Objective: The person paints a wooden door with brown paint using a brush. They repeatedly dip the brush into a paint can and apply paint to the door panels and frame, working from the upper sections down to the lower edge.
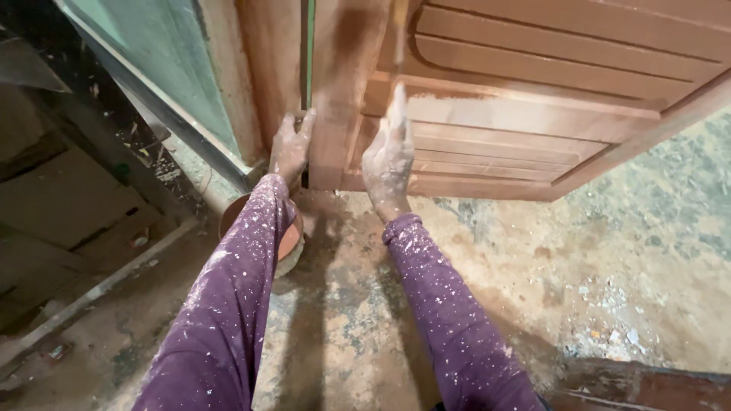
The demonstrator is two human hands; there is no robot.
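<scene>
Door (533, 99): bare matt wood (dusty); floor (609, 259): rough concrete; sleeves (236, 304): speckled cloth.

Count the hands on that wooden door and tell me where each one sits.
2. The left hand grips the edge of the wooden door near its bottom corner; the right hand lies flat against the door's panelled face, fingers pointing up. No others show.

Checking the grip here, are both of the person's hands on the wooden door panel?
Yes, the left hand grips the edge of the wooden door panel and the right hand presses flat against its face.

Dusty concrete floor (487, 304), green wall (179, 68), dim light
</scene>
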